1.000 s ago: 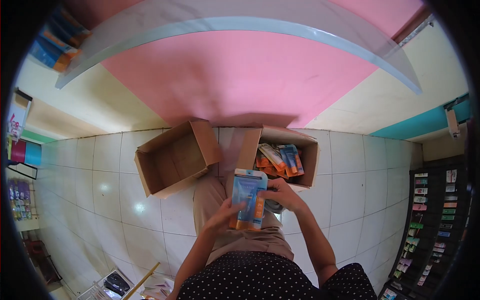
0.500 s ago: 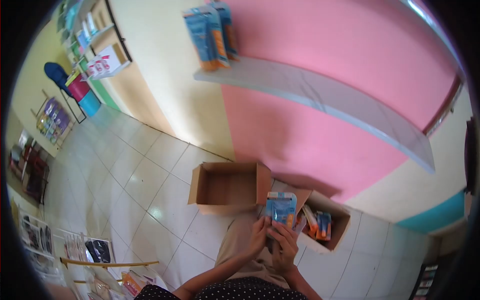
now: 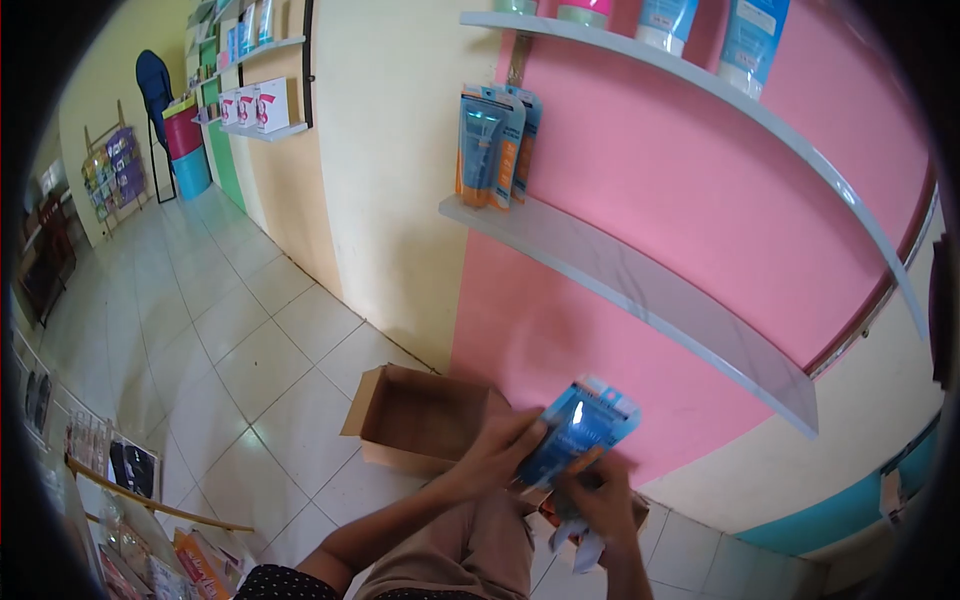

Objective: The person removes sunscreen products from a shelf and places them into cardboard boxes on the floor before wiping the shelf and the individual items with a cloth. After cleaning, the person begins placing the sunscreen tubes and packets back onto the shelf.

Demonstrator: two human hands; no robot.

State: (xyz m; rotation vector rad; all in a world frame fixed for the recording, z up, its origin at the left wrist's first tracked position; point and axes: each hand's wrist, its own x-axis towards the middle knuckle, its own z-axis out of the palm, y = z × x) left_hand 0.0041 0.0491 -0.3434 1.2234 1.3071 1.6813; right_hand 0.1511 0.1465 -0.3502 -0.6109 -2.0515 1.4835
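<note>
A blue tube in a clear hanging pack is held tilted in front of me, its top pointing up and right. My left hand grips its left edge. My right hand is closed on its lower right side, fingers curled. Below my right hand hangs a pale strip, which I cannot make out. Partly hidden under my hands is a carton on the floor. To the left, an open cardboard box stands with no contents showing.
Blue-and-orange tube packs stand at the left end of the marbled shelf. An upper shelf bears several tubes. At lower left is a rack with a curved wooden rail. A folded blue chair leans at far left.
My hands have raised the pack and tilted it to the right. My view has lifted, bringing the upper shelf into sight. The carton of packs is now mostly covered.
</note>
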